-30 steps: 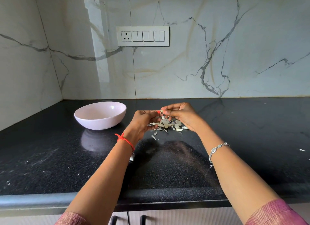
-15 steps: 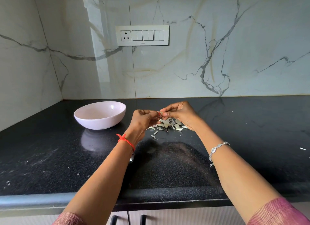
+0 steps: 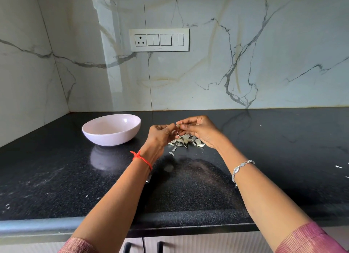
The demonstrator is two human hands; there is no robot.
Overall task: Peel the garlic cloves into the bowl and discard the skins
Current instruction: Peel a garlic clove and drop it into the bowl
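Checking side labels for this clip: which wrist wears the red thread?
The left, the one nearer the bowl, wears the red thread, knotted round it; the right has a silver bracelet instead.

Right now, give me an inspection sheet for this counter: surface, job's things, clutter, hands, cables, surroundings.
Surface: black speckled countertop, glossy, with pale smudges near the front.
Job's things: pink bowl upright, left of the hands, no cloves visible inside; garlic clove held between the fingertips; skins piled on the countertop below the hands.
Clutter: white flecks at the far right.
Hands: left hand and right hand both pinch the garlic clove above the skins.
Cables: nothing seen.
Surroundings: marble wall with a switch panel; cabinet handles below the countertop edge.
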